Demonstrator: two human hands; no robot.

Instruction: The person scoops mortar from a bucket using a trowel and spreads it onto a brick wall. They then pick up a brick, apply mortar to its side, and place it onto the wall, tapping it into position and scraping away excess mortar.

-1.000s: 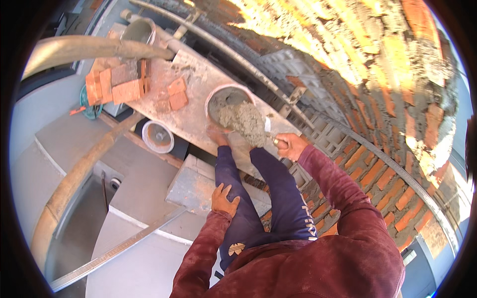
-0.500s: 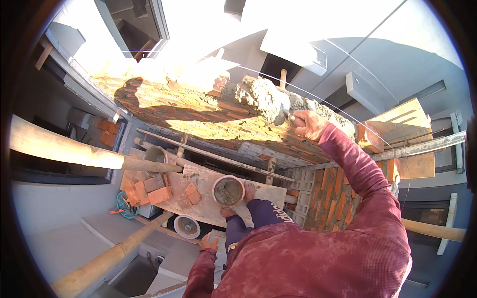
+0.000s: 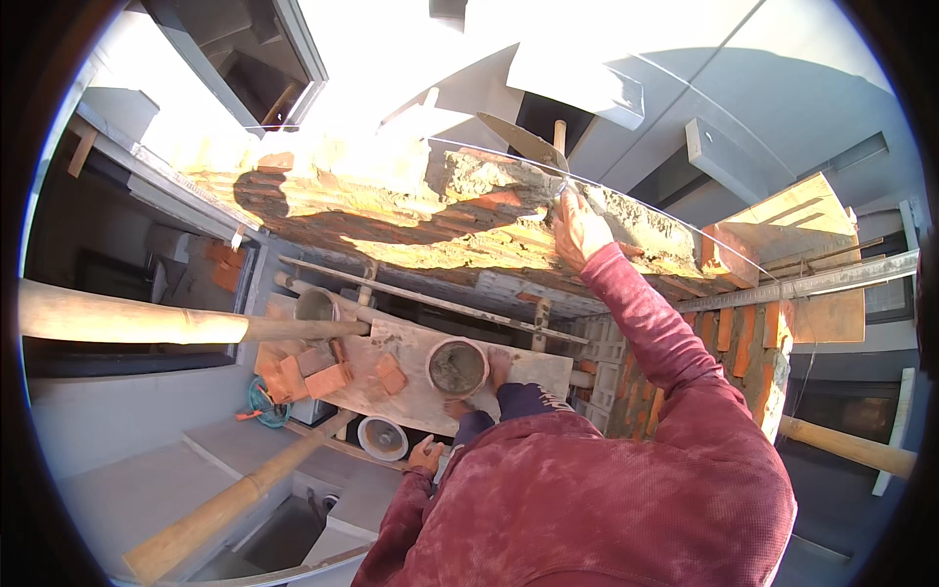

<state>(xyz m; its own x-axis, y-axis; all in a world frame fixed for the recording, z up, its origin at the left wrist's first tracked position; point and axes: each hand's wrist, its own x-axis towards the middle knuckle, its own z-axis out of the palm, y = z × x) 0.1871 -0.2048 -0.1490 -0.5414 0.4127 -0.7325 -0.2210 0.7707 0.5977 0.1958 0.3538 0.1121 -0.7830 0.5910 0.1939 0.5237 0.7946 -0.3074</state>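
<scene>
My right hand (image 3: 579,233) is closed round the handle of a pointed trowel (image 3: 525,140) at the top of a brick wall (image 3: 421,230). The trowel's blade stretches to the upper left, past the taut string line (image 3: 665,213) and over the wall's far edge. Rough grey mortar (image 3: 479,174) lies along the wall top, left of the hand and also right of it. Down by my thigh hangs my left hand (image 3: 425,455), holding nothing, its fingers loosely apart, near a pale round bucket (image 3: 382,438).
I stand barefoot on a plank platform (image 3: 411,342). A tub of mortar (image 3: 458,368) sits by my feet, with loose bricks (image 3: 308,372) to its left. Bamboo poles (image 3: 137,313) cross at the left. A long metal straightedge (image 3: 841,279) extends at the right.
My right hand has moved left with the trowel, and its blade now shows raised over the wall top. The big mortar lump there is now lower. My left hand has shifted slightly up and right.
</scene>
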